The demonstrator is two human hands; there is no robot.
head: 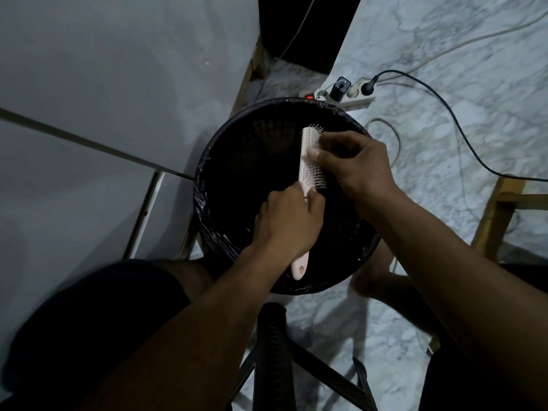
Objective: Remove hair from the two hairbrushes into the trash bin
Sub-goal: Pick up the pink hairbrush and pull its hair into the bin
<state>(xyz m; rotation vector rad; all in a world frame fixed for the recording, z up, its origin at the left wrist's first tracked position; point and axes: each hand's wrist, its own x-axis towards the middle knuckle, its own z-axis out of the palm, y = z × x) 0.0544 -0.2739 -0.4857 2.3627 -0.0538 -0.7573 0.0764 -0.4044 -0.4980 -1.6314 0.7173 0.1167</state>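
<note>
I am looking down from a head camera at my two bare hands, working over a round trash bin (pixel 207 185) lined with a dark bag, standing on a marbled floor. My left hand (pixel 286 225) is wrapped firmly around the handle of a pale pink hairbrush (pixel 305 161), its grip closed on it, so the brush head hangs directly above the bin's opening; anything pulled loose should fall straight in. The bristles face right, toward my right hand (pixel 354 166), whose fingertips (pixel 312 152) are pinched together among the bristles near the middle of the head, apparently plucking hair, though no strands are clear in the dim light. I see only one brush here. A power strip (pixel 353 97) lies on the floor just behind the bin.
</note>
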